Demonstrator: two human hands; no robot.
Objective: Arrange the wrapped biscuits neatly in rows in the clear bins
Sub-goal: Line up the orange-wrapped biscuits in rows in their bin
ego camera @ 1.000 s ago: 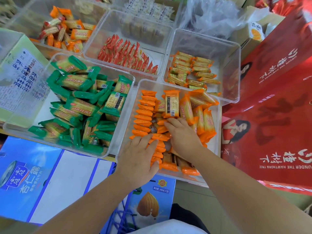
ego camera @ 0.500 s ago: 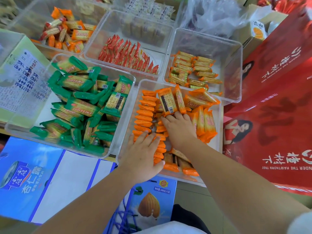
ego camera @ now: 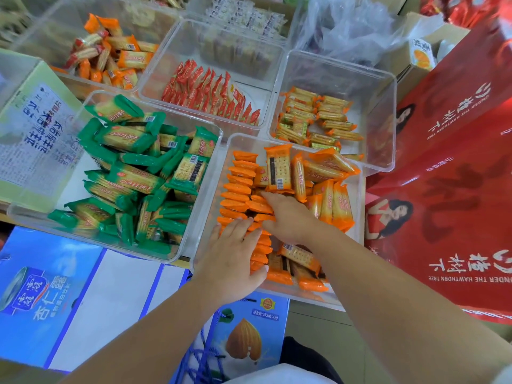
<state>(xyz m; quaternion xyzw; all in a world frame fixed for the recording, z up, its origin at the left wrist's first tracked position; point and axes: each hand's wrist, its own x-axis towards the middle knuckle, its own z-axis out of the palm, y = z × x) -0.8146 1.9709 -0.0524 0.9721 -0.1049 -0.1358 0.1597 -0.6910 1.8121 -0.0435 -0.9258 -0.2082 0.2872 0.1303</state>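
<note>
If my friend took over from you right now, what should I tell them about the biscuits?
Left hand: flat on the near end of the orange row, holding nothing.
Right hand: fingers stretched onto the row's middle, holding nothing.
Done: one row stands along the left side of the bin.
Left: the loose orange biscuits on the right, then the jumbled green biscuits next door.

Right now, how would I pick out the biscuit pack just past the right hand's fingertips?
Find the clear bin of orange packs, right of the green-pack bin. At its far end, beyond the right hand, one pack lies flat on top. Unlike the edge-standing row on its left, it shows a dark strip and barcode.
</note>
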